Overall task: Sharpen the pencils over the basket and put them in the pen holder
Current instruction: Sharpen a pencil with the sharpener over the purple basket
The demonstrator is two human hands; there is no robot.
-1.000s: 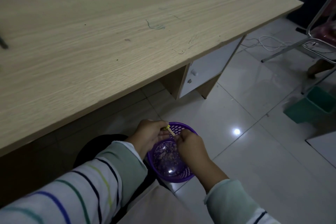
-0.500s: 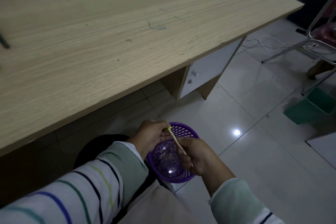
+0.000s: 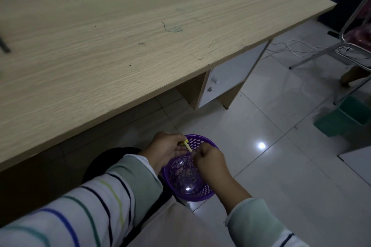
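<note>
Right hand [image 3: 208, 159] has closed back in on left hand [image 3: 167, 147]; less of the thin pale wooden pencil [image 3: 188, 147] shows between the fingers than half a second ago. Left fingers pinch a small yellow piece [image 3: 185, 142], likely the sharpener; right fingers clamp the pencil, just below them the round purple perforated plastic basket [image 3: 192, 197]; mid-sharpening, I'd say.

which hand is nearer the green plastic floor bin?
Right. The right hand, pinching the pale pencil over the purple perforated basket, is on the bin's side; the left hand, gripping the yellow sharpener, is farther.
</note>
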